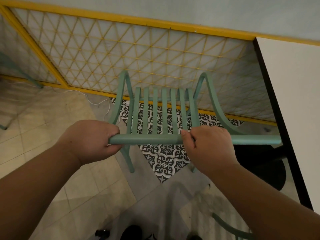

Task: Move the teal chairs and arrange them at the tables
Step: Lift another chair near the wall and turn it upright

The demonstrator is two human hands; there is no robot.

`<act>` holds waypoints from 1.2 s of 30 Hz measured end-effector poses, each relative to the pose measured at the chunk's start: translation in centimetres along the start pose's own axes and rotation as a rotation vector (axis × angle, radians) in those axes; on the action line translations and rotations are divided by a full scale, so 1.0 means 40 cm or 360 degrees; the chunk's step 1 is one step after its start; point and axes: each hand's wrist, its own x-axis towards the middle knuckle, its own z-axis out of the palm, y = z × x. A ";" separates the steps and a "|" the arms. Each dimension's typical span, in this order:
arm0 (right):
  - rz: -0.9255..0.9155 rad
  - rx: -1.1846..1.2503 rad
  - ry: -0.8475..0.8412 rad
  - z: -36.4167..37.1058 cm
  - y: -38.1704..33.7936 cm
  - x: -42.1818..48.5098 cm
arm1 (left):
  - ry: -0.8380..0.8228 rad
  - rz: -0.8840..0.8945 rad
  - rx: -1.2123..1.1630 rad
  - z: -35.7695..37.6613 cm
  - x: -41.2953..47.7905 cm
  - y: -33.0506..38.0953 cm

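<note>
Both hands grip the teal chair (155, 118) by its top back rail, left hand (91, 139) with fingers (113, 130) wrapped round the rail's left end, right hand (207, 146) clamped on it near the middle, fingers curled over; the chair stands on the patterned floor tiles (164, 160) just left of the white counter (294, 101), facing the yellow lattice panel (121, 54). Looks rigid slatted metal or wood, likely moderately heavy, not fragile, so the rail or curved armrests suit a lift. No containers visible.
</note>
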 end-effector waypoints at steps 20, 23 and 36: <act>0.0265 -0.0181 -0.0324 -0.123 0.288 -0.020 | -0.0110 0.0196 -0.0085 -0.026 0.221 0.479; 0.0302 -0.0144 -0.0396 -0.133 0.276 -0.018 | -0.0063 0.0201 -0.0050 -0.030 0.215 0.470; 0.0248 -0.0150 -0.0450 -0.122 0.222 -0.093 | -0.0088 0.0349 0.0027 -0.024 0.164 0.417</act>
